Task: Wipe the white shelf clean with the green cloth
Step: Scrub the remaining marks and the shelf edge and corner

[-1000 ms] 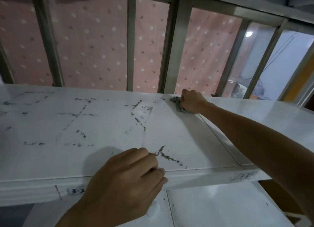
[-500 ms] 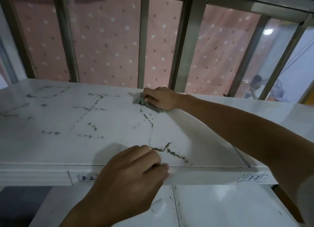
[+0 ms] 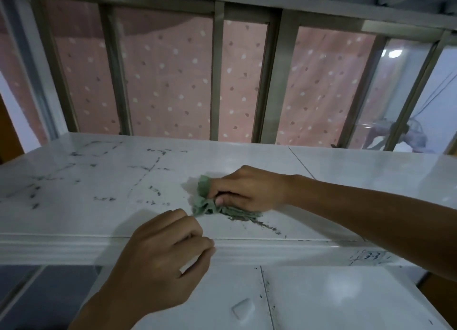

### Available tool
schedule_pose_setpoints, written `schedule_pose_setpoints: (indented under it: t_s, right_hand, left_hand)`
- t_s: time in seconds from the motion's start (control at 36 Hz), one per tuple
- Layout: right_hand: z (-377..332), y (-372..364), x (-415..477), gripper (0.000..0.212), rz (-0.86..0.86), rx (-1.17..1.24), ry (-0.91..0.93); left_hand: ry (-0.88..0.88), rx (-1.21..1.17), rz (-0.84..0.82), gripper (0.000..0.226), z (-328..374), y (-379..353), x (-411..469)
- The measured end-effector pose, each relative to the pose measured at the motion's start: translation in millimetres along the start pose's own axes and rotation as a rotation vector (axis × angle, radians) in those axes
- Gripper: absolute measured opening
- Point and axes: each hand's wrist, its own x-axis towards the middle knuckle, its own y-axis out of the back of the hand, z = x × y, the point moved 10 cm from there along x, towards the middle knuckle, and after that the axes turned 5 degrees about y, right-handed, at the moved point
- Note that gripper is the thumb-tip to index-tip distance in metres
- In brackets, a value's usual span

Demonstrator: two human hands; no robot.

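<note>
Since half a second ago my right hand (image 3: 249, 190) has dragged the green cloth (image 3: 205, 201) from the back of the white shelf (image 3: 74, 206) toward the front, and it now sits at centre frame, close to the front edge. Fingers and thumb are curled round the bunched cloth, pressing it on the surface; a dark streak of grit (image 3: 259, 222) trails from under it toward the lower right, stopping just short of the front lip. My left hand (image 3: 163, 255) rests on that lip at lower centre, fingers curled into a loose fist, holding nothing I can see; its knuckles are just beside the cloth's near corner. Left of the cloth the shelf top lies open, crossed by dark smudged lines up to the far left edge. Along the back edge stand metal bars (image 3: 217, 70) with a pink dotted curtain (image 3: 168, 82) behind.
</note>
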Motion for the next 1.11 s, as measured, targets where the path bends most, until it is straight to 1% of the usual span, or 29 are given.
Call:
schedule_pose_setpoints:
  t_s: [0.08, 0.19, 0.33, 0.39, 0.47, 0.56, 0.67, 0.81, 0.94, 1.11]
  right_hand:
    - [5, 0, 0, 0.014, 0.0, 0.019, -0.025]
    - [30, 4, -6, 0.012, 0.031, -0.025, -0.106]
    - [110, 9, -33, 0.012, 0.08, -0.184, -0.379]
    - [133, 8, -36, 0.013, 0.076, -0.205, -0.447]
    - [163, 5, -31, 0.016, 0.026, -0.205, -0.562]
    - [179, 0, -17, 0.021, -0.001, -0.207, -0.612]
    - [175, -4, 6, 0.02, -0.019, -0.165, -0.576]
    - [120, -10, 33, 0.01, 0.019, 0.085, -0.378]
    - [62, -20, 44, 0.01, -0.067, 0.333, -0.231]
    - [10, -25, 43, 0.012, -0.167, 0.507, -0.173]
  left_hand:
    - [0.011, -0.019, -0.021, 0.018, -9, 1, -1]
    - [-0.014, 0.028, 0.004, 0.016, -7, 3, -1]
    - [-0.018, 0.024, 0.011, 0.017, -9, 5, -3]
    - [-0.018, 0.02, 0.011, 0.016, -9, 5, -4]
    - [-0.017, 0.01, 0.015, 0.017, -8, 6, -3]
    - [-0.007, 0.007, 0.023, 0.017, -9, 6, -3]
    - [0.017, -0.008, 0.038, 0.013, -11, 7, -5]
    - [0.055, -0.025, 0.049, 0.013, -13, 6, -7]
    - [0.045, -0.005, 0.06, 0.015, -11, 6, -8]
    - [0.042, 0.021, 0.062, 0.014, -10, 7, -9]
